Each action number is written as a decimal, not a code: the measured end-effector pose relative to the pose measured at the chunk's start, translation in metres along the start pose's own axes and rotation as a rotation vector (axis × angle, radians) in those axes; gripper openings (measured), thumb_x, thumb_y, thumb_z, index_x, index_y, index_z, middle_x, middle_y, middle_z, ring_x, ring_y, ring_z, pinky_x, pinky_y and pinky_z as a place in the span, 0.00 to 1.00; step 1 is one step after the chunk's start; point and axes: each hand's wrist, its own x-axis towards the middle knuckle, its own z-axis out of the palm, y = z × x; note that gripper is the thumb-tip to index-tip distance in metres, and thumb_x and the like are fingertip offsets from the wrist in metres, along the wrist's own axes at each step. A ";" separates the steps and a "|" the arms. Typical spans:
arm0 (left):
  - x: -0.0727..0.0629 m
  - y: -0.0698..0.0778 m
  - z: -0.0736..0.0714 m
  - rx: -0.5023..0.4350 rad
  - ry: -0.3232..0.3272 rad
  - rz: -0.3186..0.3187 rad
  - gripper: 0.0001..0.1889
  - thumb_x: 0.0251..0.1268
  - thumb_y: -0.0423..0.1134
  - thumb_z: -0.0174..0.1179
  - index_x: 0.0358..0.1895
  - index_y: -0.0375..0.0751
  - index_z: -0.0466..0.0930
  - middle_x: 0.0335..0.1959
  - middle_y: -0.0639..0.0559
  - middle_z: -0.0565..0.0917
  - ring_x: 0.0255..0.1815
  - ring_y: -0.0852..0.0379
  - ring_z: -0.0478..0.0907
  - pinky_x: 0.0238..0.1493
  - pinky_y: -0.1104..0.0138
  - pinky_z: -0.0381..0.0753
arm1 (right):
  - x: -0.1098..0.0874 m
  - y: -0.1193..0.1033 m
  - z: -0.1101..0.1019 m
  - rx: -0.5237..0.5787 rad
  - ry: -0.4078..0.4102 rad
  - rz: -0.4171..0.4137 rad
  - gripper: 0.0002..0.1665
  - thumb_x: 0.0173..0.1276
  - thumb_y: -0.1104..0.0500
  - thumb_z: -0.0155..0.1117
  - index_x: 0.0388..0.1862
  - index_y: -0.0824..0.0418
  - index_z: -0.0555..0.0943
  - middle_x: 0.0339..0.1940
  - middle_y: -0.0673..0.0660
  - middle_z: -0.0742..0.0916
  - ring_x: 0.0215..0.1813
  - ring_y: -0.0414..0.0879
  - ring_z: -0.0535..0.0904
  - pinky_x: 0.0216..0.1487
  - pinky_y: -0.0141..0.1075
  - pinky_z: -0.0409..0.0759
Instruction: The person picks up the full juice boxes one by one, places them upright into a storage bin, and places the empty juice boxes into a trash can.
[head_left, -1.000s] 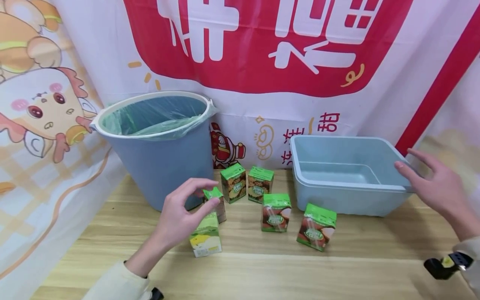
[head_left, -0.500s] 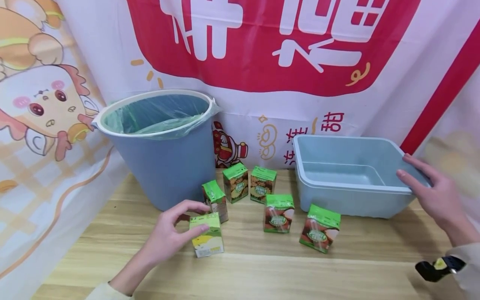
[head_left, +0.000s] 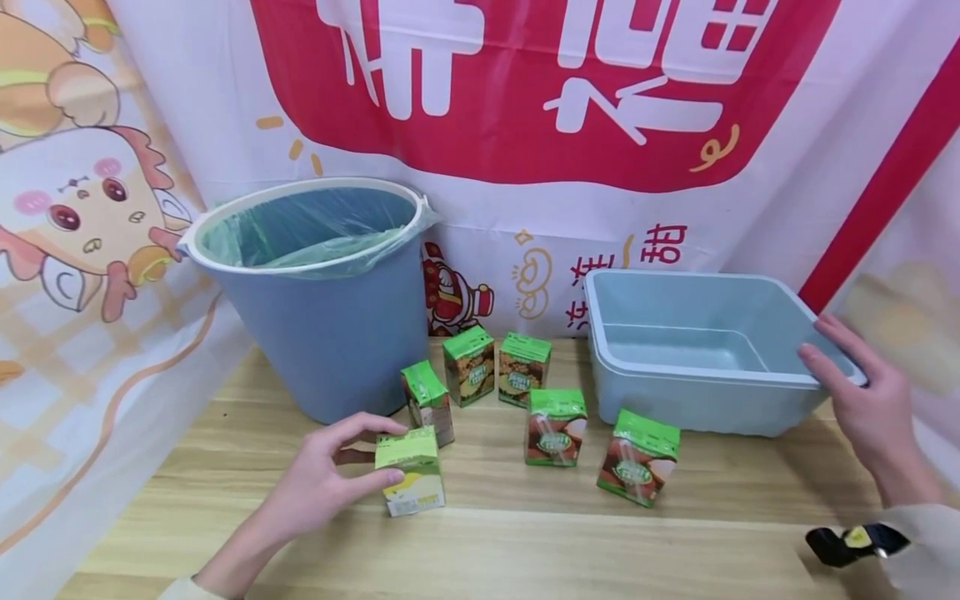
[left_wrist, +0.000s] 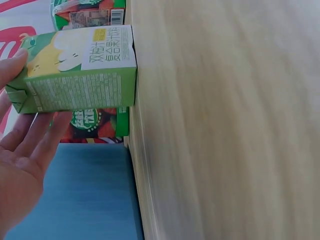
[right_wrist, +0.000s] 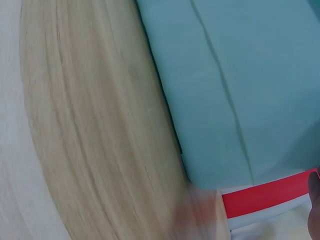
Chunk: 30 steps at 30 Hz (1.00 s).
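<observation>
The green-and-yellow carton (head_left: 414, 479) stood upright on the wooden table (head_left: 570, 558), its long axis vertical, its pale green top up and base down on the boards. Its fruit-printed face was turned toward the person, slightly askew. It was the nearest carton on the left, just in front of a leaning-looking green-topped carton (head_left: 431, 408) beside the bin (head_left: 330, 333).

The left hand (head_left: 315, 479) held it lightly near the top, thumb on the near side and fingers curving behind. The right hand (head_left: 873, 400) rested on the right end of the pale blue tub (head_left: 705, 404), thumb and forefinger apart on the rim; I couldn't make out the other fingers.

Two brown-fronted cartons (head_left: 497, 367) stood side by side farther back, and two red-brown ones (head_left: 596, 446) nearer the tub. The table's light grain ran mostly crosswise. The bin wore a clear, greenish liner (head_left: 337, 250). A white cloth with a big red panel (head_left: 487, 137) hung behind, and a cartoon-printed cloth (head_left: 90, 217) covered the left side.
</observation>
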 end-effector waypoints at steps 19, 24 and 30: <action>0.000 0.006 0.002 -0.057 0.085 0.081 0.18 0.58 0.30 0.78 0.52 0.45 0.89 0.49 0.50 0.91 0.46 0.63 0.89 0.43 0.62 0.92 | -0.005 -0.002 0.007 0.102 0.037 0.063 0.35 0.80 0.51 0.63 0.83 0.44 0.68 0.84 0.32 0.67 0.88 0.33 0.53 0.66 0.09 0.63; 0.005 0.016 0.003 -0.057 0.107 0.040 0.18 0.59 0.33 0.79 0.52 0.49 0.90 0.50 0.52 0.91 0.47 0.63 0.89 0.44 0.62 0.92 | -0.006 -0.002 0.007 0.118 0.032 0.070 0.36 0.80 0.51 0.63 0.83 0.43 0.67 0.85 0.32 0.66 0.89 0.34 0.51 0.67 0.09 0.62; 0.014 0.029 0.008 -0.104 0.132 0.025 0.17 0.59 0.31 0.78 0.52 0.44 0.90 0.50 0.47 0.91 0.46 0.62 0.88 0.44 0.61 0.92 | -0.007 -0.001 0.005 0.148 0.040 0.080 0.36 0.80 0.52 0.64 0.83 0.43 0.68 0.84 0.32 0.67 0.86 0.31 0.55 0.68 0.09 0.62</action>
